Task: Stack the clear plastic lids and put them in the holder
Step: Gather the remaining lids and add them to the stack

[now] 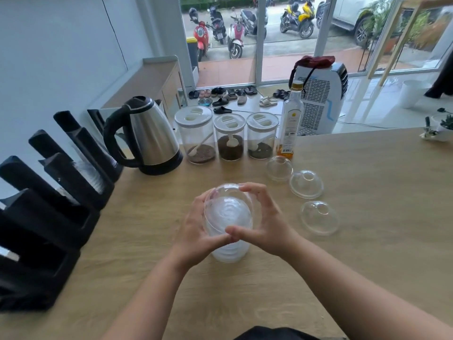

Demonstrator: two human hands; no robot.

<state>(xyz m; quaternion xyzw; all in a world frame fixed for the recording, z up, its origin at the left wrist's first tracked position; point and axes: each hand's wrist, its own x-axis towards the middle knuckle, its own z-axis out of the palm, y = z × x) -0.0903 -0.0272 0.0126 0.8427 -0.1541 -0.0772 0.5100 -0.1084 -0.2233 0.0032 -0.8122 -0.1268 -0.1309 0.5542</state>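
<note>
stack of lids [228, 217] cupped between left hand [196, 227] and right hand [264, 224], fingers curled round rim (thumbs touching near side). three jars [226, 137] far, holding brown grounds and scoops.

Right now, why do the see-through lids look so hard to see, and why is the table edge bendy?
Head view: the stack of dome lids is clear, so wood and fingers show through it; window daylight puts pale glare on it; the wide-angle lens curves the table edge.

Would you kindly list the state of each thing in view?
Lid stack: held by both hands, tilted.
Left hand: gripping stack.
Right hand: gripping stack.
Three loose lids: unstacked on table.
Three jars: closed.
Bottle: capped, upright.
Kettle: lid shut.
</note>
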